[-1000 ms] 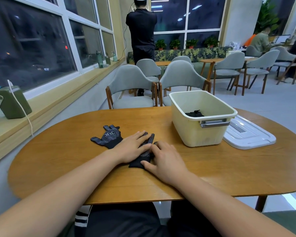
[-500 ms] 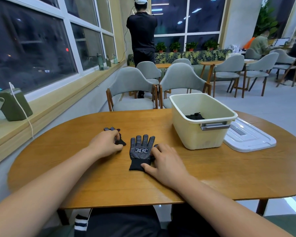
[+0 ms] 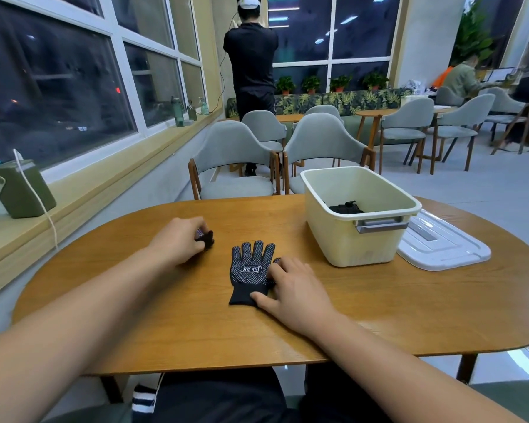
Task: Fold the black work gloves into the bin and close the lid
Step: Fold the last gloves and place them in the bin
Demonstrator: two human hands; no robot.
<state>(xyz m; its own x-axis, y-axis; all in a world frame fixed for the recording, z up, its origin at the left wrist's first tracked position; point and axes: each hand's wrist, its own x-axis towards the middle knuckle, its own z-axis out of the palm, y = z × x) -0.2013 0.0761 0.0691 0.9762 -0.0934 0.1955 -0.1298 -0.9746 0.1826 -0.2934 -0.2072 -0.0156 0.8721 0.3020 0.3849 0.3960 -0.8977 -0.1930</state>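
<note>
One black dotted work glove (image 3: 250,271) lies flat on the wooden table (image 3: 379,309), fingers pointing away. My right hand (image 3: 290,288) rests on its right edge and cuff with fingers fairly straight. To the left, my left hand (image 3: 180,241) curls round a second black glove (image 3: 206,238), bunched and mostly hidden under the fingers. The cream bin (image 3: 359,215) stands open at the right with dark folded gloves (image 3: 345,207) inside. Its white lid (image 3: 443,245) lies flat on the table beside it.
Two grey chairs (image 3: 235,160) stand behind the table's far edge. A window ledge with a green box (image 3: 20,190) and white cable runs along the left. A person stands far back; other tables and chairs fill the room's right side.
My left hand left the flat glove, moved left onto the second glove and gathered it under its fingers. My right hand stayed on the flat glove, now uncovered.
</note>
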